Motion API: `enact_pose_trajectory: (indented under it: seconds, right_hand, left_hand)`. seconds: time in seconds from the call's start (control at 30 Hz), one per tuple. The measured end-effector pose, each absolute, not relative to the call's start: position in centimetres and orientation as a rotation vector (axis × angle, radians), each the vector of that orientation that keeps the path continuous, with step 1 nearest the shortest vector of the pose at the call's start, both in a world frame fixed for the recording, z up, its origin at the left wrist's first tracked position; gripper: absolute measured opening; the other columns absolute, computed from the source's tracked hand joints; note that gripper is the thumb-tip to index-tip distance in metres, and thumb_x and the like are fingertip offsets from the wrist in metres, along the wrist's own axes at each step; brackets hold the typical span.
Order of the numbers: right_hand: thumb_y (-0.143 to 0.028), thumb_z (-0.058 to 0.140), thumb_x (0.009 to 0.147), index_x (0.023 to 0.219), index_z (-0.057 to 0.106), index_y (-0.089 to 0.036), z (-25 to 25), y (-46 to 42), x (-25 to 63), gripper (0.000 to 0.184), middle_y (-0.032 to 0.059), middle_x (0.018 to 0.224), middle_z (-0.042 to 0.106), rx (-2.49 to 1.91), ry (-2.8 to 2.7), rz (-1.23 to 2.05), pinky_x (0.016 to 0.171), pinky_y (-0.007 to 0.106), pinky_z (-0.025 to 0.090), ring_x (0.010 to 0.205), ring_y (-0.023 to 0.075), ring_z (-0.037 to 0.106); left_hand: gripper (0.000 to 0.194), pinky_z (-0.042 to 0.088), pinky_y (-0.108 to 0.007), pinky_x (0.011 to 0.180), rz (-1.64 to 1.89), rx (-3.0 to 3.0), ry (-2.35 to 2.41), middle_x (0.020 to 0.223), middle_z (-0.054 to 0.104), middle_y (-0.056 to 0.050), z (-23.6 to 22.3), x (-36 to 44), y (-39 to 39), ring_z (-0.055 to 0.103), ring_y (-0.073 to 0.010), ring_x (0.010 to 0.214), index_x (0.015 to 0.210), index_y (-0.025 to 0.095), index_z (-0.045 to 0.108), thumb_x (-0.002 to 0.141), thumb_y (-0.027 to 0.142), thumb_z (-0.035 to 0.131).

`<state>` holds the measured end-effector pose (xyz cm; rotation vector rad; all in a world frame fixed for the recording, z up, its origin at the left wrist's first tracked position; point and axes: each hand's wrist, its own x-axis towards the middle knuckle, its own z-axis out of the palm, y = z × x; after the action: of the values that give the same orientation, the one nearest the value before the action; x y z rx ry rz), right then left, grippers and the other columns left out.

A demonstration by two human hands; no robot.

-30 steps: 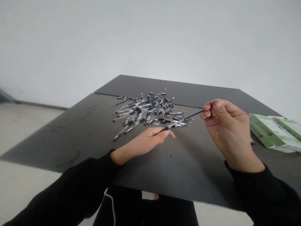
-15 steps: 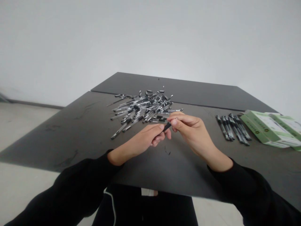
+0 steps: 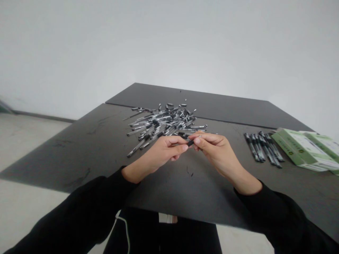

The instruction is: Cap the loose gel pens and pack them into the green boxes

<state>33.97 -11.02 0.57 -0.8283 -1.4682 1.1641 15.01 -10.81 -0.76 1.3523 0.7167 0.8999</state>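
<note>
The left hand (image 3: pixel 165 150) and the right hand (image 3: pixel 214 150) are both closed in a tight pinch on one black pen (image 3: pixel 190 143), which lies sideways between them, just in front of the big pile of pens (image 3: pixel 164 125) on the counter (image 3: pixel 79 155).

Probably a bare workroom: dark tabletop (image 3: pixel 79 151), white wall (image 3: pixel 169 46), pale floor (image 3: pixel 26 148), loose pens (image 3: pixel 164 125).

White wall (image 3: pixel 169 46), pale floor (image 3: pixel 26 148), dark tabletop (image 3: pixel 79 155).
</note>
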Motion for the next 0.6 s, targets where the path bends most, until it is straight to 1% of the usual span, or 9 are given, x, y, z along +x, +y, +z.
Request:
enact_pose_trajectory:
  seconds: [0.07,0.2,0.27,0.33,0.4,0.43,0.47,0.53,0.6]
  right_hand:
    - [-0.042,0.083,0.080,0.085,0.083,-0.025,0.5,-11.0,33.9,0.017,0.0015,0.078,0.070,-0.822,-1.462,1.147,0.064,0.030,0.047,0.065,0.0129,0.054]
    - [-0.044,0.082,0.080,0.077,0.079,-0.023,0.3,-10.9,34.0,0.021,0.0010,0.076,0.068,-0.825,-1.379,1.149,0.061,0.029,0.047,0.061,0.0121,0.054]
    - [-0.043,0.083,0.080,0.076,0.078,-0.023,0.4,-10.9,34.2,0.021,0.0004,0.075,0.067,-0.827,-1.344,1.124,0.062,0.028,0.047,0.062,0.0115,0.054]
    - [-0.043,0.083,0.080,0.075,0.078,-0.024,0.8,-10.9,34.5,0.021,0.0003,0.076,0.067,-0.828,-1.338,1.082,0.064,0.028,0.046,0.064,0.0116,0.054]
    - [-0.044,0.083,0.080,0.074,0.078,-0.024,1.2,-11.0,34.8,0.021,0.0004,0.075,0.066,-0.824,-1.337,1.051,0.066,0.029,0.046,0.065,0.0122,0.054]
    - [-0.045,0.083,0.080,0.073,0.078,-0.024,1.3,-11.0,34.9,0.022,0.0006,0.075,0.066,-0.825,-1.335,1.041,0.067,0.030,0.047,0.066,0.0127,0.054]
    - [-0.045,0.083,0.080,0.072,0.078,-0.025,1.3,-10.9,35.0,0.023,0.0007,0.074,0.066,-0.825,-1.331,1.031,0.068,0.030,0.047,0.066,0.0131,0.054]
    - [-0.044,0.083,0.080,0.069,0.077,-0.025,1.1,-10.8,34.9,0.023,0.0014,0.076,0.067,-0.823,-1.319,1.013,0.070,0.031,0.047,0.069,0.0141,0.055]
    - [-0.043,0.083,0.080,0.067,0.077,-0.025,0.8,-10.7,34.7,0.023,0.0026,0.081,0.069,-0.822,-1.309,1.013,0.071,0.032,0.047,0.072,0.0147,0.056]
  left_hand:
    - [0.030,0.034,-0.022,0.054,0.928,1.301,0.690,0.065,0.050,0.004,-0.9,15.2,-10.8,0.044,-0.0085,0.058,0.083,0.015,0.064,0.081,0.044,0.075]
    - [0.042,0.040,-0.025,0.058,0.793,1.087,0.518,0.089,0.062,-0.006,-0.9,15.5,-10.6,0.052,-0.0119,0.068,0.092,0.014,0.068,0.088,0.055,0.059]
    - [0.046,0.042,-0.026,0.060,0.666,1.084,0.499,0.095,0.064,-0.010,-0.8,15.2,-10.6,0.055,-0.0129,0.072,0.094,0.011,0.070,0.091,0.055,0.055]
    - [0.046,0.040,-0.025,0.055,0.541,1.114,0.535,0.086,0.065,-0.009,-0.8,14.9,-10.7,0.054,-0.0118,0.065,0.093,0.010,0.070,0.094,0.053,0.053]
    - [0.042,0.030,-0.022,0.047,0.518,1.131,0.570,0.070,0.058,-0.002,-0.7,14.6,-10.8,0.045,-0.0081,0.052,0.091,0.011,0.069,0.095,0.050,0.055]
    - [0.036,0.025,-0.020,0.044,0.564,1.134,0.590,0.064,0.053,0.001,-0.6,14.5,-10.9,0.039,-0.0061,0.048,0.090,0.012,0.068,0.094,0.046,0.059]
    - [0.030,0.021,-0.019,0.043,0.625,1.134,0.607,0.062,0.049,0.004,-0.5,14.5,-10.9,0.033,-0.0043,0.046,0.090,0.012,0.067,0.092,0.042,0.065]
    - [0.022,0.017,-0.017,0.043,0.754,1.103,0.622,0.062,0.046,0.007,-0.4,14.6,-10.8,0.028,-0.0019,0.045,0.087,0.013,0.064,0.084,0.033,0.074]
    - [0.024,0.015,-0.016,0.042,0.786,1.026,0.613,0.062,0.045,0.008,-0.3,14.7,-10.7,0.023,-0.0013,0.043,0.085,0.015,0.060,0.084,0.035,0.073]
